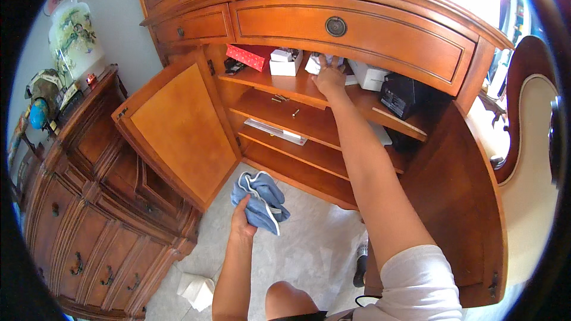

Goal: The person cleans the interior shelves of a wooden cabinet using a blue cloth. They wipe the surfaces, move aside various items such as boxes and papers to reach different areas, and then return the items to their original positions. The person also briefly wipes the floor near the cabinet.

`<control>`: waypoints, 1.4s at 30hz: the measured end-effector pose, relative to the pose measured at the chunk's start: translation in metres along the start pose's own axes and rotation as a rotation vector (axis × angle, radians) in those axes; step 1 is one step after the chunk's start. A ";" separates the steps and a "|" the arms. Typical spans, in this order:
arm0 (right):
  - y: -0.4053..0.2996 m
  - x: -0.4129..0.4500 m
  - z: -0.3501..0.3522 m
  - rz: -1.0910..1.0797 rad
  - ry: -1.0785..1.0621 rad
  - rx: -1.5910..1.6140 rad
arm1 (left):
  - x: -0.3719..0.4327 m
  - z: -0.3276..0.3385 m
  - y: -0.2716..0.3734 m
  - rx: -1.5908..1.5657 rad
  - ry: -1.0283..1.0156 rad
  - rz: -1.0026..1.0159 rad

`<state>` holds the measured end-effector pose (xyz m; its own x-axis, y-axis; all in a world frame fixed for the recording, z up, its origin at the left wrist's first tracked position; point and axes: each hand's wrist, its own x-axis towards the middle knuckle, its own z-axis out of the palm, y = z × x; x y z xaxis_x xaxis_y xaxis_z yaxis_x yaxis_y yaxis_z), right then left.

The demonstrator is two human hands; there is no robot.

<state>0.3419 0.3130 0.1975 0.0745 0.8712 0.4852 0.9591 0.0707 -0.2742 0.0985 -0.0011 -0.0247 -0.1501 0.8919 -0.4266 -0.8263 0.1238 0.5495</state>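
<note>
My left hand (244, 220) grips a folded blue cloth with white edging (263, 200) above the tiled floor. My right hand (330, 76) reaches onto the top shelf (285, 84) of an open wooden cabinet, its fingers over a crumpled white item (314, 64); whether they grip it cannot be told. Left of that hand are a white box with small things in it (285, 67) and a red patterned box (245, 57). To its right stand a white box (369, 76) and a black box (399, 97).
The left cabinet door (183, 129) and right door (459, 205) stand open. Screws (295, 113) lie on a middle shelf, a flat package (276, 132) lower down. White paper or cloth (197, 292) lies on the floor. A carved dresser (102, 232) is at left, an upholstered chair (531, 129) at right.
</note>
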 end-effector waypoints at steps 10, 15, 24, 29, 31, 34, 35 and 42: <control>0.017 0.008 -0.007 -0.032 0.340 0.104 | 0.013 -0.055 -0.013 0.016 0.056 -0.007; -0.020 -0.049 -0.031 -0.067 0.405 0.276 | 0.005 -0.052 -0.015 0.013 0.063 -0.045; -0.016 -0.130 -0.023 -0.286 0.593 0.299 | -0.006 -0.024 -0.009 0.047 0.040 -0.062; 0.008 -0.106 -0.046 -0.204 0.643 0.195 | -0.009 -0.037 -0.006 0.017 0.046 -0.038; 0.024 -0.085 -0.049 -0.221 0.715 0.073 | -0.009 -0.040 -0.011 -0.018 0.044 -0.059; 0.048 -0.050 -0.043 -0.197 0.578 -0.199 | -0.003 -0.043 -0.020 -0.048 0.046 -0.108; 0.049 -0.044 -0.041 -0.205 0.560 -0.335 | -0.002 -0.044 -0.025 -0.042 0.065 -0.106; -0.027 -0.040 -0.026 -0.379 0.202 -0.039 | -0.002 -0.037 -0.041 -0.002 0.020 -0.122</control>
<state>0.3203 0.2642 0.2071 -0.2370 0.6739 0.6998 0.9382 0.3458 -0.0152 0.1122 -0.0245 -0.0729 -0.0592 0.8612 -0.5049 -0.8402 0.2301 0.4910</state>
